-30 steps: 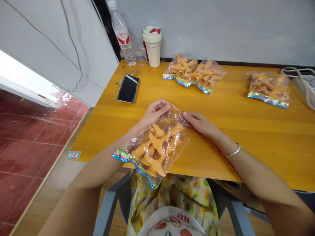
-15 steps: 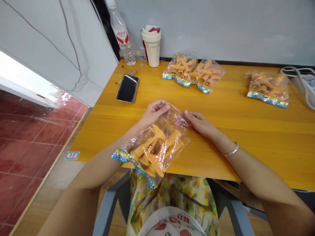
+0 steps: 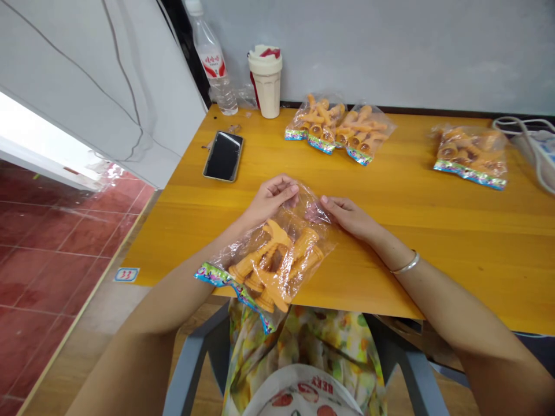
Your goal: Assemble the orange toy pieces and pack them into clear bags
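Note:
A clear plastic bag (image 3: pixel 247 294) with a blue-green printed strip lies tilted across the near edge of the table, its strip end hanging toward my lap. Inside are several orange plastic toy pieces (image 3: pixel 281 260), some shaped like small hammers. My left hand (image 3: pixel 276 197) is closed on the bag's far corner, thumb pressed against the fingers. On the other side, my right hand (image 3: pixel 347 215) pinches the film at the far right edge between thumb and fingers. The plastic between the two hands is stretched and creased.
Similar filled bags lie at the back (image 3: pixel 364 130) and at the right (image 3: pixel 470 156) of the wooden table (image 3: pixel 433 242). A phone (image 3: pixel 224 156), a water bottle (image 3: pixel 214 63) and a lidded cup (image 3: pixel 266 84) stand or lie at the back left. A white cable (image 3: pixel 540 164) curls at the far right.
Both hands keep their hold on the bag. My right hand has shifted very slightly to the left; otherwise only a small camera drift shows.

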{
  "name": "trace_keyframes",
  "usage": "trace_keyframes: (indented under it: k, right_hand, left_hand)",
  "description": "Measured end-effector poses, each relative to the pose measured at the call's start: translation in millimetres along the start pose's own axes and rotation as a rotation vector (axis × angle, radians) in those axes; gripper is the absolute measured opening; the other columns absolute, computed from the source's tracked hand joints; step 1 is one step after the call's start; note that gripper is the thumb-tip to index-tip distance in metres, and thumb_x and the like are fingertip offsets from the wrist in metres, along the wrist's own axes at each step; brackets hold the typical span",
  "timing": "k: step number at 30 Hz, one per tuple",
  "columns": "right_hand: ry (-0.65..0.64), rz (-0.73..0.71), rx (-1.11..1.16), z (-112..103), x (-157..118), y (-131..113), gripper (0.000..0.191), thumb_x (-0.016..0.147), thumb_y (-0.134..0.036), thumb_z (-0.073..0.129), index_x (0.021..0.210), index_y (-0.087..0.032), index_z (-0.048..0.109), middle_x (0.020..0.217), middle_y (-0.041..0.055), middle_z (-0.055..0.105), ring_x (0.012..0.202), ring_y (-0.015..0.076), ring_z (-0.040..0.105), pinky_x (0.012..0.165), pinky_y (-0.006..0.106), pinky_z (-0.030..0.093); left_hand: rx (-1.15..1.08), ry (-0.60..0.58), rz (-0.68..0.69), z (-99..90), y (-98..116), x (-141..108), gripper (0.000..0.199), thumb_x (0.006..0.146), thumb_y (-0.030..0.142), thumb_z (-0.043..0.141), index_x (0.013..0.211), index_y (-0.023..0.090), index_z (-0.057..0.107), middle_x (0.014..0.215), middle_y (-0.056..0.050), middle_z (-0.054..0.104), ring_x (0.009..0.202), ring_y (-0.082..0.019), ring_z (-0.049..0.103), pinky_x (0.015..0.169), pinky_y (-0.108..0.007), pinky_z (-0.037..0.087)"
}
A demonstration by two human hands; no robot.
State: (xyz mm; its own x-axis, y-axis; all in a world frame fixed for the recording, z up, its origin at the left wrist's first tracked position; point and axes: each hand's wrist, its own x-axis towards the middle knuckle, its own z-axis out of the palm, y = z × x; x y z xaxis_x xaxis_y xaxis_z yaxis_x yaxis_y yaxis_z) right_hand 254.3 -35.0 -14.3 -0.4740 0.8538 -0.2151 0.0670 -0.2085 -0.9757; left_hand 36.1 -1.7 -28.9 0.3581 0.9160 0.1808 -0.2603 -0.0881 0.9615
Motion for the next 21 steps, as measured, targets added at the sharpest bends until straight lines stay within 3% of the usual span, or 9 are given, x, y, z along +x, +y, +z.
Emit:
trace_keyframes:
  k: [8,21]
  right_hand:
    - [0.0,0.003,-0.007,-0.2,0.5,0.2,0.047,0.082,-0.069,0.061,0.094,-0.026,0.077,0.093,0.0034,0.076,0.094,0.0237,0.07,0.096,0.04,0.052]
    - [-0.015,-0.017,-0.045,-2.2,1.4,1.4,0.047,0.084,-0.068,0.059,0.093,-0.025,0.077,0.092,0.0029,0.075,0.09,0.0209,0.068,0.092,0.035,0.051]
  left_hand:
    - [0.004,0.003,0.008,-0.6,0.3,-0.7,0.035,0.079,0.047,0.077,0.082,0.017,0.061,0.066,0.003,0.065,0.056,-0.006,0.059,0.057,-0.018,0.047]
    - [0.017,-0.007,0.023,-0.9,-0.5,-0.9,0.032,0.082,0.046,0.075,0.083,0.017,0.061,0.066,0.003,0.066,0.056,-0.006,0.058,0.057,-0.019,0.047]
